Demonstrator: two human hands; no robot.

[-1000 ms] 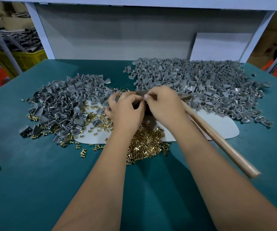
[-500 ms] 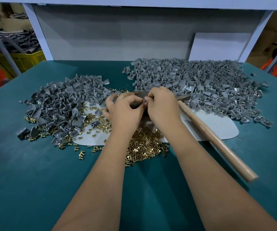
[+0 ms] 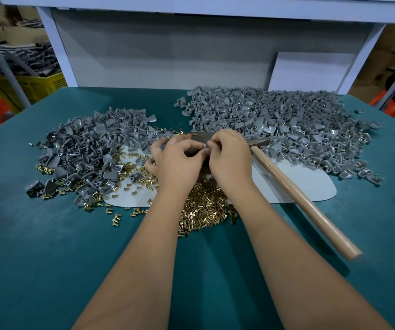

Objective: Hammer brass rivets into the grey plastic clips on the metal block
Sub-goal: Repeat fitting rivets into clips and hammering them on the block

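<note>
My left hand (image 3: 178,160) and my right hand (image 3: 229,158) meet fingertip to fingertip over the dark metal block (image 3: 201,137), most of which they hide. Between the fingertips of both hands sits a small grey plastic clip (image 3: 204,146); whether a rivet is in it I cannot tell. A pile of brass rivets (image 3: 206,208) lies just below my wrists. The hammer (image 3: 296,194) has its wooden handle running under my right wrist toward the lower right, its head by the block.
A heap of grey clips (image 3: 91,151) mixed with loose rivets lies at the left, a larger heap (image 3: 275,122) at the back right. A pale sheet (image 3: 310,184) lies under them on the green table (image 3: 49,246). A yellow crate (image 3: 39,84) stands beyond the table's left.
Both hands stay together over the block with only small finger movements. The hammer has not moved.
</note>
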